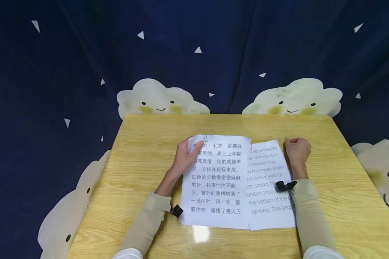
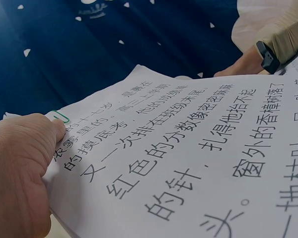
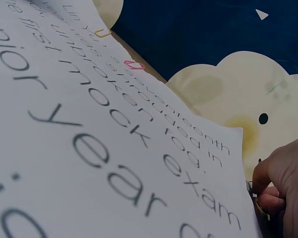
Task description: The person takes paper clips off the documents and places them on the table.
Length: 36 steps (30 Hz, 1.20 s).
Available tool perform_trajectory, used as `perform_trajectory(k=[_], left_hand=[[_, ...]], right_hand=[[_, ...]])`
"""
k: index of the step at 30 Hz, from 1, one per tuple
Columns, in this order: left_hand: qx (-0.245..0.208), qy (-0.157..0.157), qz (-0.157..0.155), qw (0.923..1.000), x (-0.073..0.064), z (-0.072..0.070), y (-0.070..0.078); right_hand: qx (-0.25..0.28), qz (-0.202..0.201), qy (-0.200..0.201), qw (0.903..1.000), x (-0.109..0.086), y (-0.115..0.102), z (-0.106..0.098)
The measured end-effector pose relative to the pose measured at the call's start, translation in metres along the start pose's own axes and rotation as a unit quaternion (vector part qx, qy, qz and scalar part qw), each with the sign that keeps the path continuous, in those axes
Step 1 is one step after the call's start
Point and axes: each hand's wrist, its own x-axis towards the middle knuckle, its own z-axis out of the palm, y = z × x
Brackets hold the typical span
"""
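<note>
My left hand (image 1: pixel 188 155) grips the upper left corner of a sheet with Chinese text (image 1: pixel 215 183), thumb on top beside a green paper clip (image 2: pixel 60 117). This sheet overlaps the left part of a sheet with English text (image 1: pixel 269 201). A pink paper clip (image 3: pixel 134 65) and a yellow paper clip (image 3: pixel 103 33) sit along the upper edge of the English sheet. Just off that sheet's upper right edge, my right hand (image 1: pixel 297 151) has its fingers curled and pinches a small shiny thing (image 1: pixel 286 138), mostly hidden by the fingers; I cannot tell its kind.
The papers are over a light wooden table (image 1: pixel 142 144). Behind it hangs a dark blue curtain (image 1: pixel 168 54) with white triangles and smiling clouds. A small black device (image 1: pixel 285 186) on the right wrist overlaps the English sheet, and another black device (image 1: pixel 176 210) is at the left wrist.
</note>
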Motion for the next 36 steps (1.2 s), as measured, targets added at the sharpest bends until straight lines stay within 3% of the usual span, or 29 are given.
perform_trajectory(k=[6,12,19,24,26,31,36], left_hand=[[-0.002,-0.001,-0.005,1.0,0.0,0.0,-0.001],[-0.002,-0.005,-0.002,1.0,0.001,0.0,-0.001],[-0.002,-0.007,-0.009,0.9999,0.001,0.0,-0.001],[0.003,0.001,-0.008,1.0,0.004,-0.001,-0.021],[0.001,0.002,-0.008,1.0,0.004,-0.001,-0.022],[-0.007,-0.007,-0.019,0.9998,0.002,-0.001,-0.004],[-0.002,-0.007,-0.024,0.9997,0.001,0.0,0.0]], right_hand=[[0.002,-0.005,0.01,0.9999,-0.001,-0.001,0.001],[-0.001,0.016,-0.016,0.9997,-0.002,-0.004,-0.003],[-0.007,0.008,-0.023,0.9997,0.0,-0.004,-0.003],[-0.008,0.007,-0.029,0.9995,0.001,-0.005,-0.003],[-0.008,0.004,-0.029,0.9996,0.002,-0.006,-0.004],[-0.008,-0.016,-0.005,0.9998,0.001,-0.012,-0.007],[0.017,-0.048,0.029,0.9983,-0.001,-0.026,-0.009]])
